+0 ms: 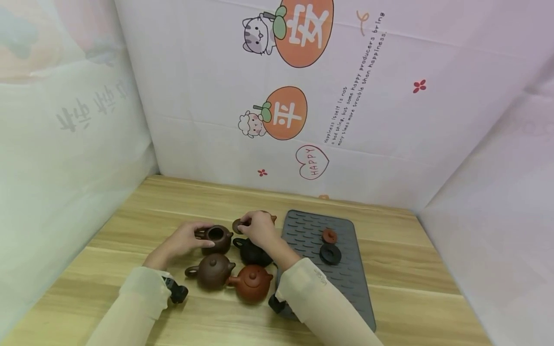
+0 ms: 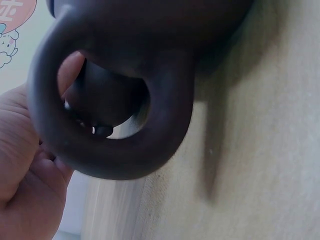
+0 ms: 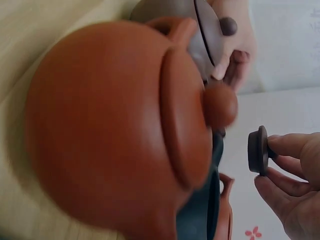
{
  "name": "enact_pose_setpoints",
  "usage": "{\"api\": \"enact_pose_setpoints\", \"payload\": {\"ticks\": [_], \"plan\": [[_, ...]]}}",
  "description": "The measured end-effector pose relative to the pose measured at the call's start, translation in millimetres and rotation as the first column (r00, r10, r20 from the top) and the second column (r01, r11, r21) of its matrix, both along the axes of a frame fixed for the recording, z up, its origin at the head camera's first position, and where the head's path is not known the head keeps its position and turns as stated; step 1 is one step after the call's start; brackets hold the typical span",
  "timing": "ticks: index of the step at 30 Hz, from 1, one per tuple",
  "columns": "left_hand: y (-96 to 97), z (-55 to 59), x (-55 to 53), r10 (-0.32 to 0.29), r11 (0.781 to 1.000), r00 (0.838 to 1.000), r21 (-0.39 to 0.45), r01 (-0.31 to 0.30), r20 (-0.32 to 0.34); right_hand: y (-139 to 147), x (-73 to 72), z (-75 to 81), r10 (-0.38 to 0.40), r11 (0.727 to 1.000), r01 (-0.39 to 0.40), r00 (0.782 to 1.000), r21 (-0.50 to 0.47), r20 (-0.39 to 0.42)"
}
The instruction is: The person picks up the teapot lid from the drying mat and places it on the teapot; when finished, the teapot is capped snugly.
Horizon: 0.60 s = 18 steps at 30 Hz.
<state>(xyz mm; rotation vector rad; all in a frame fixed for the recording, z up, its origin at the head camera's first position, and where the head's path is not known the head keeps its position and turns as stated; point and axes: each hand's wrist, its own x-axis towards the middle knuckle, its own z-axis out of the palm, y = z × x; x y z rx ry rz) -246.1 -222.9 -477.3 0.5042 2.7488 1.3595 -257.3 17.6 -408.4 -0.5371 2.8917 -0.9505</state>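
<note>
Left hand (image 1: 186,239) grips a brown teapot (image 1: 220,246) (mouth (image 1: 215,234) seen in head view only), right hand (image 1: 262,231) pinches lid (image 3: 257,151).

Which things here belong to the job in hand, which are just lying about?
In the job, likely:
- open brown teapot, held by left hand
- small brown lid, pinched by right hand

Lying about, probably:
- black teapot
- lidded brown teapot
- lidded reddish teapot
- another reddish teapot, partly hidden
- gray mat
- reddish lid and black lid on it
</note>
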Motion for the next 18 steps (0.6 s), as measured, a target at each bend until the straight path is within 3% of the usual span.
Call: {"api": "enact_pose_setpoints", "payload": {"ticks": [10, 18], "plan": [[-2.4, 0.9, 3.5, -0.016, 1.0, 1.0, 0.023, 0.016, 0.006, -25.6, 1.5, -5.6, 0.011, 1.0, -0.01, 0.998, -0.014, 0.056], [-1.1, -1.5, 0.5, -0.018, 0.999, 1.0, 0.052, 0.017, 0.017, -37.0, 0.8, -15.8, 0.031, 0.999, -0.031, 0.999, 0.023, 0.021]]}}
